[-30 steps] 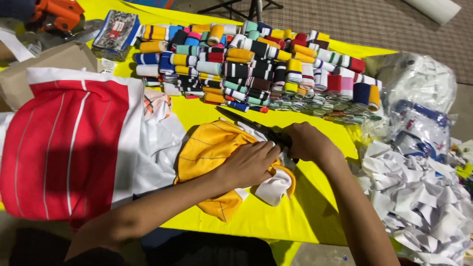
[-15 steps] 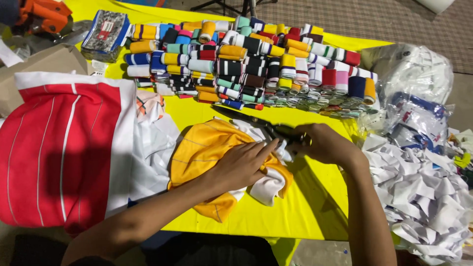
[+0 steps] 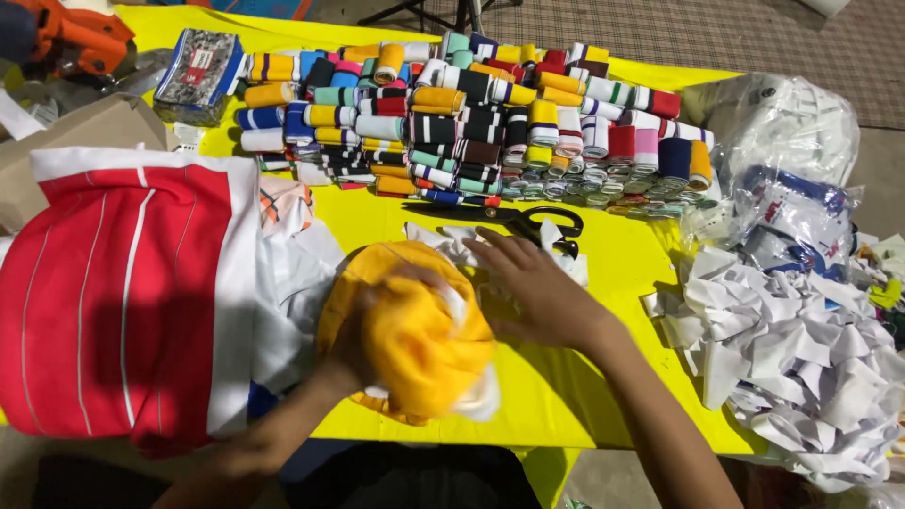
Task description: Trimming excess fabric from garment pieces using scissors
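Left hand: your left hand (image 3: 377,325) is blurred and mostly buried in the yellow cloth (image 3: 415,344); the fingers look closed into the fabric, gripping it.
Right hand: your right hand (image 3: 533,283) lies flat with fingers spread, palm down on white cloth scraps (image 3: 452,243), clamped on nothing.
Yellow cloth: it sits bunched on the tabletop (image 3: 603,273), touching your left hand and just left of your right; a white edge shows at its lower right.
Hidden: the cloth covers most of your left fingers, so the exact grip is hard to make out; your right palm covers part of the scraps.
Scissors: black scissors (image 3: 509,219) lie just beyond your right fingertips, the handles nearest them; whether they touch, you cannot tell.
Beyond the hands: rows of striped fabric rolls (image 3: 462,113) in many colours stand past the scissors.
Left of your left hand: a folded red garment (image 3: 113,292) with white stripes and white border, cut off by the picture's edge.
Right of your right hand: a heap of white paper cuttings (image 3: 792,349) and clear plastic bags (image 3: 782,132).
Surface: a yellow cover on the tabletop.
Room: patterned floor covering (image 3: 735,38) shows beyond the far edge.
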